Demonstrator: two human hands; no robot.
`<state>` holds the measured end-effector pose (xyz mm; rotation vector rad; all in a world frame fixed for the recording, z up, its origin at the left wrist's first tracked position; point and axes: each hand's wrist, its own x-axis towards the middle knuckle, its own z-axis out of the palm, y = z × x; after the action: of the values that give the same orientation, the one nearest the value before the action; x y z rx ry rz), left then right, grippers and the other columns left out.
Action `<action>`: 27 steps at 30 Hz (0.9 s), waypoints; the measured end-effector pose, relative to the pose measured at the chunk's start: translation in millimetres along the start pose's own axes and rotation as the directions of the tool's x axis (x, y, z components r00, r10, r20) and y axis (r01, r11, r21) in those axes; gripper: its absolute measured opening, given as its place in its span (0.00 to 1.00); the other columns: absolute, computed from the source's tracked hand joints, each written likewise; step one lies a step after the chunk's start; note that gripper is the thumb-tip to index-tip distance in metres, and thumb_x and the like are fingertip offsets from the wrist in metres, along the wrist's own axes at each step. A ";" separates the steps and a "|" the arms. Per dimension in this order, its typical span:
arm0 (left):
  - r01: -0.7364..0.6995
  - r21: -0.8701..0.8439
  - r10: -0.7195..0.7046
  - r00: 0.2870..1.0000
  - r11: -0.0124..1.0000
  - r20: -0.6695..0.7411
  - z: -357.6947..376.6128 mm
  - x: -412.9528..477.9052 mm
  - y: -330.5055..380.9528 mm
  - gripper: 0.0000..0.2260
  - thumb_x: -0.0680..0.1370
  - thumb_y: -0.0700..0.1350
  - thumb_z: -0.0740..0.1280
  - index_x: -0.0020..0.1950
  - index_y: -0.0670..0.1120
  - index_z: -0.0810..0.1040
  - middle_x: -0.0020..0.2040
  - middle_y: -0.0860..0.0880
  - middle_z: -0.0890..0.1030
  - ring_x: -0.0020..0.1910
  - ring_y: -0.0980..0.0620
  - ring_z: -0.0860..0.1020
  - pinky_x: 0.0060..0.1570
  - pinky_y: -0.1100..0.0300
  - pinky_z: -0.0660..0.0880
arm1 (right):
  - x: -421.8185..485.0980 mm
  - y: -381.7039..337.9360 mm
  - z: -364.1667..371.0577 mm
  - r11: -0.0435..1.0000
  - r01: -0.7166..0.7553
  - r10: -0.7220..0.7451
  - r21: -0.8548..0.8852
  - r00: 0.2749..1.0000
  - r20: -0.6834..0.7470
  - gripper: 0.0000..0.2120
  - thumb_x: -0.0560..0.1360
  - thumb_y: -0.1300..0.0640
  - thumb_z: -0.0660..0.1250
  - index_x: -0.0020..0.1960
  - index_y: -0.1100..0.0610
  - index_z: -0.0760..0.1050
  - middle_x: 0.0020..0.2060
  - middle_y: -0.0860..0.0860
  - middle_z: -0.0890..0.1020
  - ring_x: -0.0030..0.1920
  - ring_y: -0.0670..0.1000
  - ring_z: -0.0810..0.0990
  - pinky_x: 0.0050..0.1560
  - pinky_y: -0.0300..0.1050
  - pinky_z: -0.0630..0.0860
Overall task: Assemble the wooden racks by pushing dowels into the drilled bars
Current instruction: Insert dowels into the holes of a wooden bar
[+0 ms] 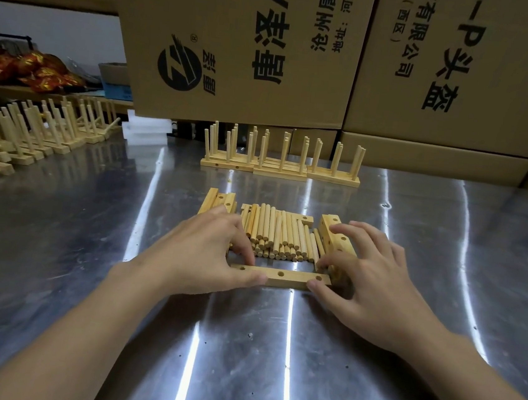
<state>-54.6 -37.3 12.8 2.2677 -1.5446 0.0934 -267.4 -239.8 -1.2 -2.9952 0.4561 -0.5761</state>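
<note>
A drilled wooden bar lies flat on the steel table with three holes facing up. My left hand pinches its left end between thumb and fingers. My right hand pinches its right end, with the other fingers resting on a stack of drilled bars. Just behind the bar lies a pile of loose dowels. More drilled bars sit behind my left hand.
Finished racks with upright dowels stand in a row at the back of the steel table. Several more racks crowd the far left. Large cardboard boxes wall off the back. White plastic pieces lie beside them.
</note>
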 end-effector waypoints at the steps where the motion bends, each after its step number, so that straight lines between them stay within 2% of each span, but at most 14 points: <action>1: 0.006 -0.003 -0.007 0.999 1.000 -0.034 0.4 -0.2 1.4 0.25 0.70 0.79 0.62 0.47 0.62 0.85 0.48 0.63 0.75 0.54 0.63 0.69 0.46 0.60 0.69 | 0.1 -0.3 0.1 1.000 -0.001 0.001 -0.014 1.000 0.001 0.28 0.76 0.25 0.54 0.61 0.39 0.81 0.80 0.42 0.62 0.83 0.47 0.47 0.78 0.52 0.52; 4: 0.020 0.005 -0.018 0.975 1.000 -0.220 2.4 -0.1 5.5 0.18 0.78 0.70 0.63 0.48 0.60 0.85 0.45 0.61 0.76 0.50 0.60 0.70 0.48 0.56 0.69 | 0.5 -1.1 0.3 1.000 -0.004 0.003 -0.004 0.999 -0.039 0.29 0.76 0.25 0.53 0.64 0.39 0.81 0.80 0.42 0.62 0.83 0.47 0.49 0.78 0.52 0.53; 6: 0.049 0.105 -0.014 0.950 0.993 -0.313 4.1 1.2 5.9 0.10 0.79 0.63 0.68 0.53 0.60 0.84 0.46 0.61 0.76 0.50 0.59 0.68 0.51 0.55 0.69 | 0.5 -1.6 1.2 1.000 0.002 0.000 0.026 0.998 -0.059 0.29 0.76 0.26 0.54 0.64 0.40 0.81 0.79 0.42 0.64 0.82 0.47 0.50 0.77 0.51 0.54; 7: 0.073 0.141 -0.021 0.942 0.987 -0.335 5.2 1.9 5.0 0.10 0.79 0.61 0.69 0.56 0.60 0.84 0.48 0.61 0.76 0.52 0.59 0.67 0.53 0.55 0.68 | 0.2 -1.8 2.2 0.999 0.006 -0.004 0.041 0.998 -0.067 0.28 0.76 0.27 0.55 0.64 0.40 0.81 0.78 0.41 0.64 0.82 0.47 0.51 0.77 0.51 0.54; 10: 0.137 0.162 -0.076 0.940 0.977 -0.333 11.4 4.2 1.5 0.15 0.78 0.62 0.72 0.63 0.61 0.84 0.55 0.61 0.76 0.58 0.57 0.66 0.58 0.55 0.66 | -0.3 -2.8 5.0 0.997 0.016 -0.010 0.069 0.996 -0.088 0.24 0.77 0.30 0.58 0.63 0.41 0.81 0.77 0.41 0.66 0.82 0.47 0.53 0.75 0.49 0.54; 15: 0.191 0.114 -0.148 0.940 0.975 -0.308 17.8 8.9 2.5 0.17 0.77 0.63 0.73 0.65 0.61 0.83 0.57 0.61 0.77 0.59 0.56 0.67 0.60 0.52 0.67 | 0.3 -3.0 6.2 0.995 0.020 -0.009 0.097 0.995 -0.104 0.18 0.79 0.33 0.63 0.61 0.40 0.82 0.76 0.41 0.67 0.81 0.47 0.54 0.73 0.49 0.54; 20: 0.213 0.095 -0.174 0.933 0.972 -0.315 19.0 11.7 3.1 0.16 0.77 0.63 0.74 0.63 0.61 0.83 0.59 0.60 0.82 0.63 0.55 0.71 0.63 0.49 0.69 | -0.7 -2.0 7.5 0.994 0.022 -0.009 0.111 0.994 -0.113 0.16 0.79 0.36 0.65 0.60 0.41 0.82 0.75 0.41 0.68 0.80 0.47 0.56 0.72 0.47 0.54; 27: 0.182 0.086 -0.141 0.926 0.979 -0.350 17.3 9.5 4.9 0.08 0.76 0.58 0.77 0.53 0.60 0.85 0.50 0.61 0.83 0.57 0.55 0.73 0.58 0.49 0.70 | -0.2 -1.4 11.9 0.991 0.042 -0.025 0.124 0.990 -0.136 0.17 0.79 0.35 0.61 0.58 0.41 0.82 0.73 0.41 0.70 0.79 0.47 0.59 0.69 0.44 0.53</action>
<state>-58.2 -53.4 0.9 2.3070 -1.1949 0.5176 -262.8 -238.4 -12.2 -2.8604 0.3632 -0.7816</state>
